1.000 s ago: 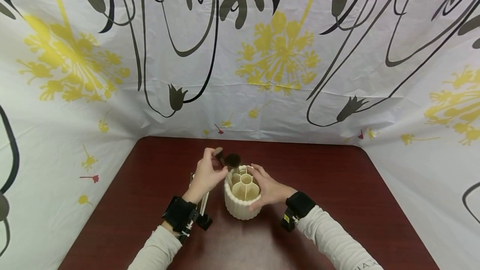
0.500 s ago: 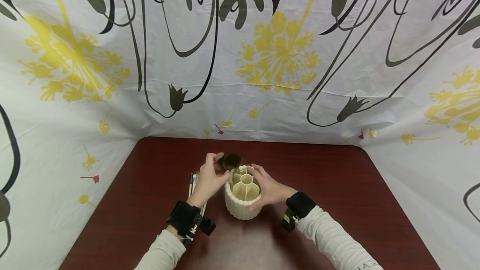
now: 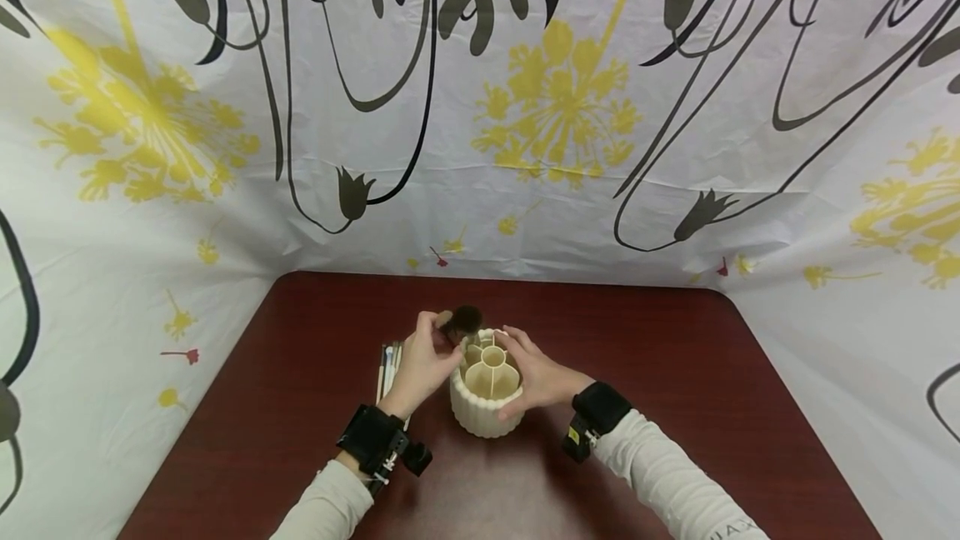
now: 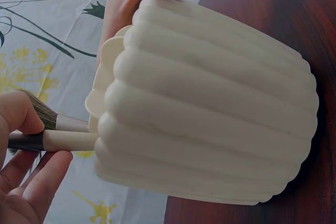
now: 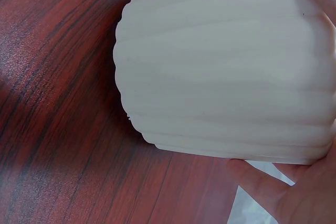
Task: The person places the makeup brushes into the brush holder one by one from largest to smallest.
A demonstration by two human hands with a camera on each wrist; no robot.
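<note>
A cream, ribbed brush holder (image 3: 483, 417) with petal-shaped compartments stands upright on the table. My right hand (image 3: 542, 375) grips it from the right, thumb at the front and fingers at the far rim. My left hand (image 3: 424, 367) pinches a makeup brush (image 4: 69, 141) with a cream handle and a dark band, its lower end passing behind the rim into the holder. The fingers cover its bristles in the left wrist view; a light tip shows above the hand in the head view. Right beside it, a second brush (image 4: 72, 124) with dark, full bristles stands in the holder.
Several slim brushes (image 3: 387, 369) lie side by side on the dark red table (image 3: 637, 357), partly under my left forearm. A white patterned cloth (image 3: 570, 215) hangs behind the table and along both sides.
My left hand has shifted slightly right and toward me, lowering the pinched brush at the holder's left rim. More of the lying brushes shows. The right hand and holder have stayed put.
</note>
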